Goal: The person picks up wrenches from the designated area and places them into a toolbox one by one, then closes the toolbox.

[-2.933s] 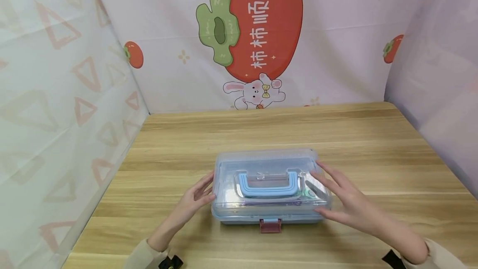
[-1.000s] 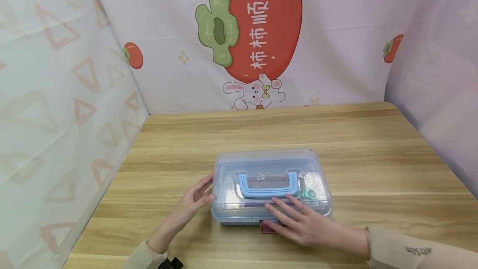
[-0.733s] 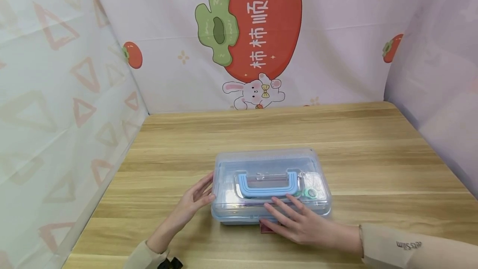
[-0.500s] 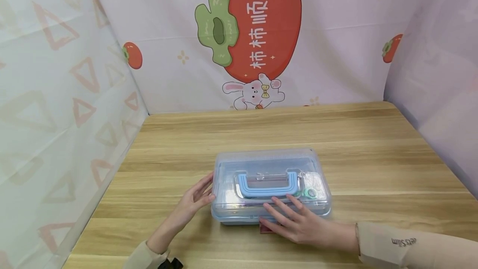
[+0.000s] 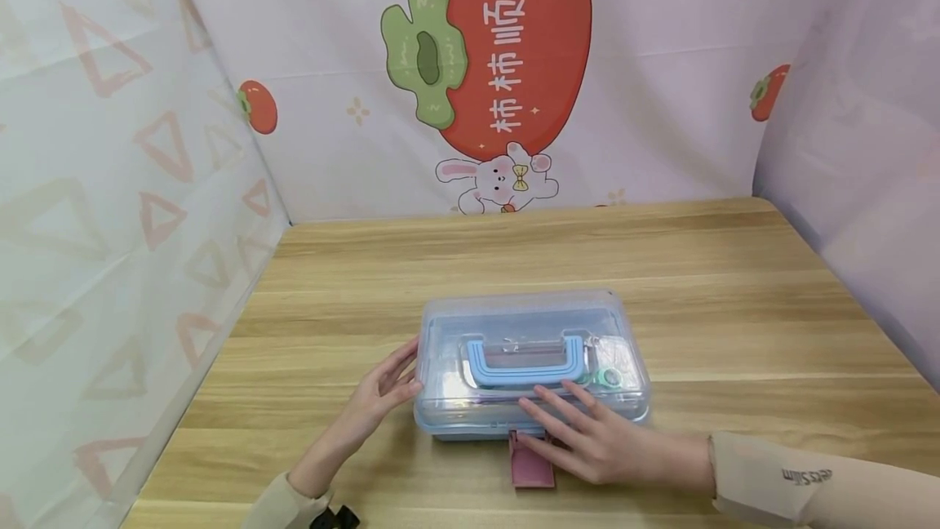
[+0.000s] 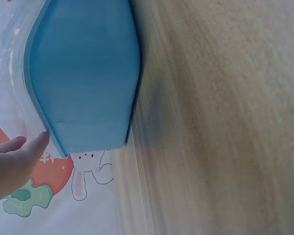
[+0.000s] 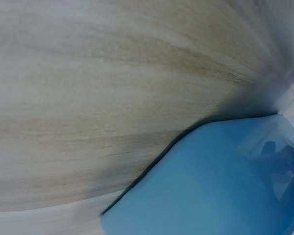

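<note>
A blue plastic storage box with a clear lid stands closed on the table, its light blue carry handle lying flat on top. The pink latch at the front hangs swung down. My left hand rests against the box's left side, fingers fairly straight; the left wrist view shows its fingertips at the lid's rim. My right hand lies over the front right, fingers spread on the lid, one digit at the latch. Through the lid shows a green ring; other contents are unclear. The right wrist view shows mostly the box's blue side.
The box stands toward the front of a wooden table. A printed cloth hangs behind it, with further cloth walls left and right.
My right hand has moved from the box's right side to its front. Over the last half second the latch has swung further down. The left hand and box have stayed put.
</note>
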